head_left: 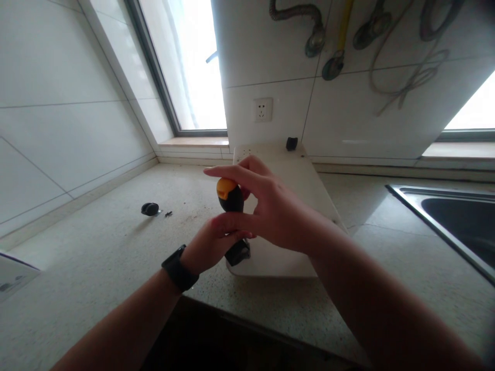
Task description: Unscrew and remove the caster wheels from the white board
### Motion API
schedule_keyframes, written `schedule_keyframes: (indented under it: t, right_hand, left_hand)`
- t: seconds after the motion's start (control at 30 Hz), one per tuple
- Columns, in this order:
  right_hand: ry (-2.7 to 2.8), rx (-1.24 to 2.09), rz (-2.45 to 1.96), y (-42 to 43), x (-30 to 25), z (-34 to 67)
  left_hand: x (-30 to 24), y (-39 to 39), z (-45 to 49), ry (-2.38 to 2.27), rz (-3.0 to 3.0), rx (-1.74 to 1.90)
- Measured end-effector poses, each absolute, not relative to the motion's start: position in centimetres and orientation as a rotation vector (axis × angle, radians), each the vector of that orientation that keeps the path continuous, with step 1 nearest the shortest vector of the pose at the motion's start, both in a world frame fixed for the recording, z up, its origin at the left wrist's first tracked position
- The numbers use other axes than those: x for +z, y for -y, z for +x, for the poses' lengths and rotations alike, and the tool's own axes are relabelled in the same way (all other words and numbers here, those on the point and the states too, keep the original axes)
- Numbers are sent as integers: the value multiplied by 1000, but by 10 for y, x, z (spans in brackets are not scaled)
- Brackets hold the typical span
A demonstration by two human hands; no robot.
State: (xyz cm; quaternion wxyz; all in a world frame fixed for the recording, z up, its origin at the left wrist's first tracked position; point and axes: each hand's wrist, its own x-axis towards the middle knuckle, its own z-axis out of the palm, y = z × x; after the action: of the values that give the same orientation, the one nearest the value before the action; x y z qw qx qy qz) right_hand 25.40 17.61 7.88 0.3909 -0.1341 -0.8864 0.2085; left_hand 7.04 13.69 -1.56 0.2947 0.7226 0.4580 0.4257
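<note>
A screwdriver [231, 200] with a yellow and black handle stands nearly upright over the near left corner of a white panel [286, 260]. My right hand [266, 193] is around its handle, with the index finger stretched over the yellow end. Lower down, my left hand [216, 234], below a black wristband [180, 269], closes around the tool's lower part, and my fingers hide the shaft. Directly beneath sits a black fitting [237, 252] on the panel's corner; whether the left fingers touch it I cannot tell. Another black fitting [291, 144] stands at the panel's far edge.
On the counter [116, 237] to the left lie a black round caster-like part [150, 208] and small dark screws [168, 214]. A sink [460, 216] is set in at the right. The wall behind has a socket [263, 110] and pipes [334, 64]. The counter's front edge is near my forearms.
</note>
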Motion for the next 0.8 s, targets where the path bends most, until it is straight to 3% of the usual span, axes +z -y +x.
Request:
schedule_keyframes:
  t: [0.23,0.8]
  right_hand:
    - [2118,783,-330,-185,77,251]
    - [1992,657,-389,-194,97,249]
  left_hand:
    - [-17,-141,77,-1362,1701,1131]
    - [25,-155,73,-1219,1852,1078]
